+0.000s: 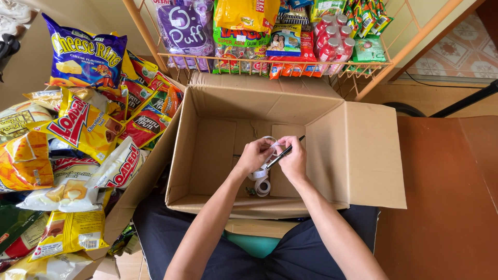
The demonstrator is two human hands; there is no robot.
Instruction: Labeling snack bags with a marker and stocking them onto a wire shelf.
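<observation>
Two bare forearms rise from the near edge of the view, over dark trousers on the person's lap, and meet above the open cardboard box [358, 155], which rests against the knees with its flaps folded outward so the inside stays reachable. The left hand [253, 155] has its fingers curled shut on a strip of clear tape, pulled up from the tape roll [262, 184] that hangs just below the hands, over the box floor; holding the strip taut this way keeps it from sticking to itself. The right hand [294, 159] is closed around a dark slim tool [282, 153], a pen or a small blade, I cannot tell which, angled so its tip meets the tape between the two hands. Both hands sit near the middle of the box, which looks bare inside apart from its bottom flaps. To the left of the box, heaped snack bags [83, 129] in yellow, red and blue lie within arm's reach on the floor. Beyond the far flap stands a wire shelf rack [363, 67], loaded with more bags, a purple puff pack [184, 31] and small red-capped bottles [332, 41], fronts facing outward for display.
</observation>
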